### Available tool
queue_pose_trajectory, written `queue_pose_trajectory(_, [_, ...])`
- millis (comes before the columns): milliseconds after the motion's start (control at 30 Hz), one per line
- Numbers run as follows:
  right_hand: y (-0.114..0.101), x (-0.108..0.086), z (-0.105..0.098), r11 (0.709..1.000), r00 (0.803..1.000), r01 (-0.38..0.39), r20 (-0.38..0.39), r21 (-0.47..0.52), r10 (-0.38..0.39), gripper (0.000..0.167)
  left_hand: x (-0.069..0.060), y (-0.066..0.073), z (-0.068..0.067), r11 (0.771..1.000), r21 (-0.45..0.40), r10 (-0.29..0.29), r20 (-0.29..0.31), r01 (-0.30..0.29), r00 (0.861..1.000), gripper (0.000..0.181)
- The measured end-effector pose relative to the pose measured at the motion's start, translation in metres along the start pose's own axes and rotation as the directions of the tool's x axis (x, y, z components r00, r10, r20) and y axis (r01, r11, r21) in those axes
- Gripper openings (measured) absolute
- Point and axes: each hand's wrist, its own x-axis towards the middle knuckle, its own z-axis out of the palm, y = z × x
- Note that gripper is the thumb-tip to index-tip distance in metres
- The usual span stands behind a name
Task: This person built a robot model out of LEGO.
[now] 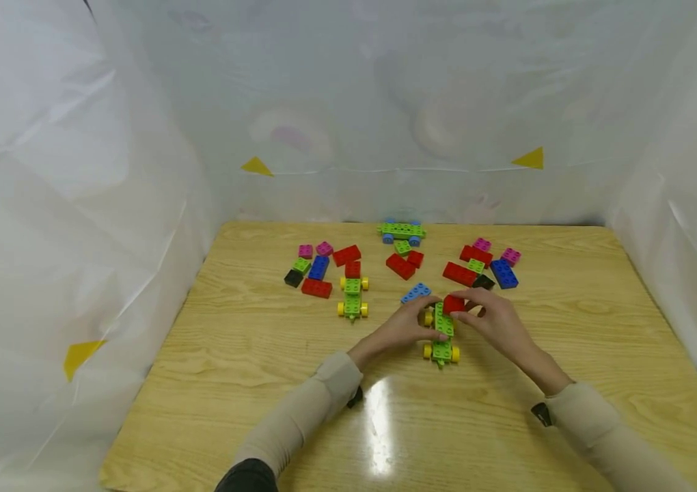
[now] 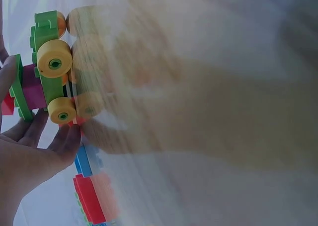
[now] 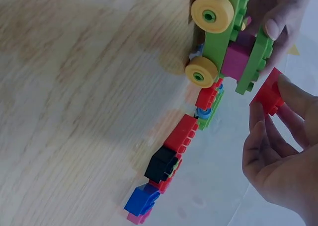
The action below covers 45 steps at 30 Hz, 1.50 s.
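A green toy car base with yellow wheels (image 1: 441,355) stands on the table, nearest both hands. A magenta brick (image 3: 235,60) sits on the base, and a long green plate (image 3: 254,62) lies across that brick. My left hand (image 1: 404,326) grips this car from the left side, its thumb against the green plate and fingertips low by a wheel in the left wrist view. My right hand (image 1: 499,322) pinches a red brick (image 3: 271,93) between thumb and fingers. In the right wrist view the brick is just apart from the plate's end.
A second green car with yellow wheels (image 1: 352,301) stands to the left. At the back is a green car with blue wheels (image 1: 402,231). A light blue brick (image 1: 416,292) lies behind the left hand. Loose red, blue, pink, green and black bricks lie in left and right groups.
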Motion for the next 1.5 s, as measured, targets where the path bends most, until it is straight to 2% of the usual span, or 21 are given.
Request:
queue_pose_trajectory(267, [0.005,0.003,0.013,0.999,0.999,0.032,-0.004,-0.019,-0.032,0.034,0.001,-0.001,0.001,0.999,-0.032,-0.033,0.009,0.033,0.999,0.083])
queue_pose_trajectory(600, [0.005,0.011,0.012,0.994,0.994,0.109,0.007,-0.023,-0.109,0.034,0.003,0.002,0.001,0.991,-0.091,-0.094,0.018,0.095,0.995,0.082])
queue_pose_trajectory(800, [0.006,0.015,0.012,0.993,0.993,0.114,0.040,-0.021,-0.113,0.034,0.003,0.002,-0.001,0.985,-0.126,-0.118,0.020,0.120,0.993,0.080])
queue_pose_trajectory(1300, [0.007,0.023,0.005,0.997,0.988,0.077,0.136,0.012,-0.078,0.032,0.003,0.004,-0.001,0.981,-0.178,-0.073,0.033,0.077,0.997,0.075])
queue_pose_trajectory(1500, [0.006,0.028,0.002,0.997,0.979,0.071,0.193,0.018,-0.073,0.028,0.003,0.002,0.001,0.979,-0.195,-0.054,0.030,0.059,0.998,0.073])
